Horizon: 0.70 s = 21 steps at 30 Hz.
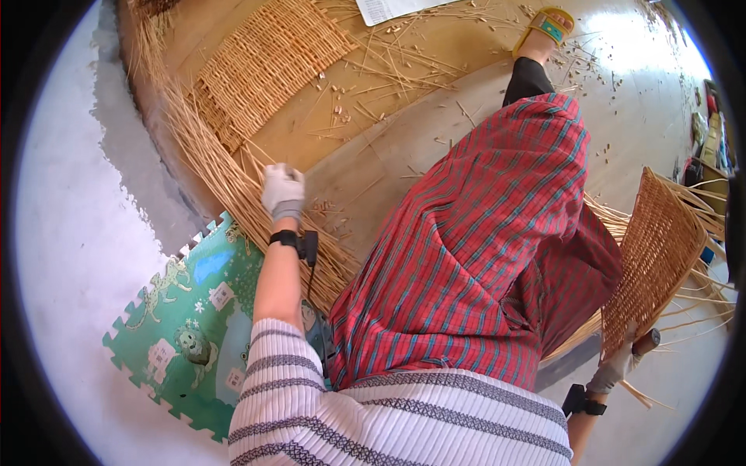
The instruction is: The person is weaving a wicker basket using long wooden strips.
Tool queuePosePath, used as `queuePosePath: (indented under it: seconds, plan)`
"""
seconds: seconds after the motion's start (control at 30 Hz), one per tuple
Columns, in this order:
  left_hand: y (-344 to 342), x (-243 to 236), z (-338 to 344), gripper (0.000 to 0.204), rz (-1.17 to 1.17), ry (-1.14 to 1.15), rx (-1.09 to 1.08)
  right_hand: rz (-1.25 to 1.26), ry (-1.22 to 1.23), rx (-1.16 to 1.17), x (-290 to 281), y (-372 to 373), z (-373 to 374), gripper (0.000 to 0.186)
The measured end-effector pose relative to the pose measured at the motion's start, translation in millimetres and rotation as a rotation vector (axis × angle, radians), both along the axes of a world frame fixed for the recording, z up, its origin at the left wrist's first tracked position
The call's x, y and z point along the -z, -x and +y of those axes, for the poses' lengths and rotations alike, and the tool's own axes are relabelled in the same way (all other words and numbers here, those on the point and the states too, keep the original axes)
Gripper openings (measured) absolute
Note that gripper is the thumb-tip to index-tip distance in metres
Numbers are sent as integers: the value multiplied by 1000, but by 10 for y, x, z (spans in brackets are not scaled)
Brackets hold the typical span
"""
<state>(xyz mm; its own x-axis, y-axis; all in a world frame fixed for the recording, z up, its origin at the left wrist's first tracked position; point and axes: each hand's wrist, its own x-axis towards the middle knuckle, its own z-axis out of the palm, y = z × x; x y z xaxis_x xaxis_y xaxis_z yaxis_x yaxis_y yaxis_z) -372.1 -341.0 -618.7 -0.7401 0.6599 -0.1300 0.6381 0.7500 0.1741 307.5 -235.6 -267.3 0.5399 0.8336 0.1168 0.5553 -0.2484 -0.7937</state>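
Note:
My left hand (284, 189), in a pale glove with a grey cuff, is closed over a long bundle of tan wicker rods (225, 175). A few thin rods run up to its curled fingers; what they pinch is hidden. At the lower right my gloved right hand (615, 367) is wrapped round a tool with a round wooden handle (646, 342); the rest of the tool is not visible. Just above that hand, a curved woven wicker panel (653, 248) stands tilted, with loose rod ends sticking out on its right side.
A flat woven mat (268, 66) lies on the brown board (326, 140) among scattered offcuts. A green foam mat (194, 326) is at lower left. My red checked cloth (466, 256) covers my lap; my sandalled foot (548, 29) rests ahead. Several items (711, 140) crowd the far right.

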Motion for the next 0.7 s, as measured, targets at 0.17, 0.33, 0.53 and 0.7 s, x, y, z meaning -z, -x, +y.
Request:
queuePosePath:
  seconds: [0.17, 0.33, 0.53, 0.7]
  plan:
    - [928, 35, -1091, 27, 10, 41, -531, 30, 14, 1, -13, 30, 69, 44]
    - [842, 441, -1974, 61, -79, -250, -1127, 15, 34, 26, 23, -20, 100, 45]
    - [-198, 873, -1243, 47, -689, -285, -1107, 0, 23, 19, 37, -2, 122, 48]
    - [-441, 883, -370, 41, -413, -536, -306, 26, -15, 85, 38, -32, 25, 50]
